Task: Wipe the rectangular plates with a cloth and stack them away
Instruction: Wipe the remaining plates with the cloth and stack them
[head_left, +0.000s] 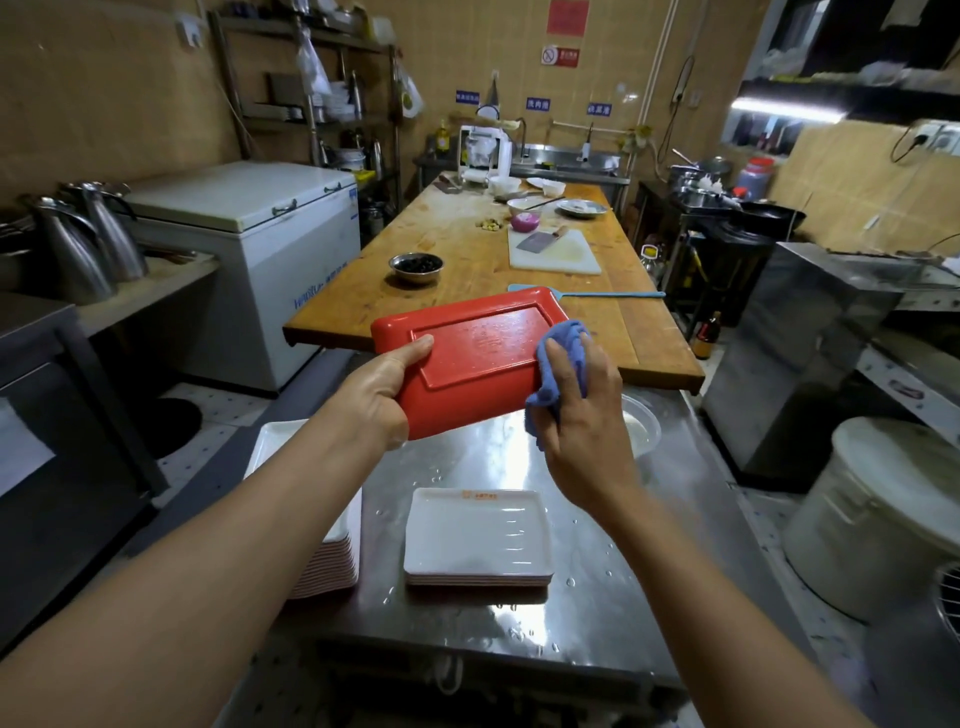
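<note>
My left hand grips the left end of a rectangular plate, held in the air with its red underside facing me. My right hand holds a bunched blue cloth against the plate's right end. Below, on the wet steel table, a short stack of plates lies white side up. A taller stack of plates stands at the table's left edge, partly hidden by my left forearm.
A clear plastic bowl sits behind my right hand. Beyond is a long wooden table with a cutting board and cleaver, a metal bowl and a blue swatter. A white bucket stands at right, a chest freezer at left.
</note>
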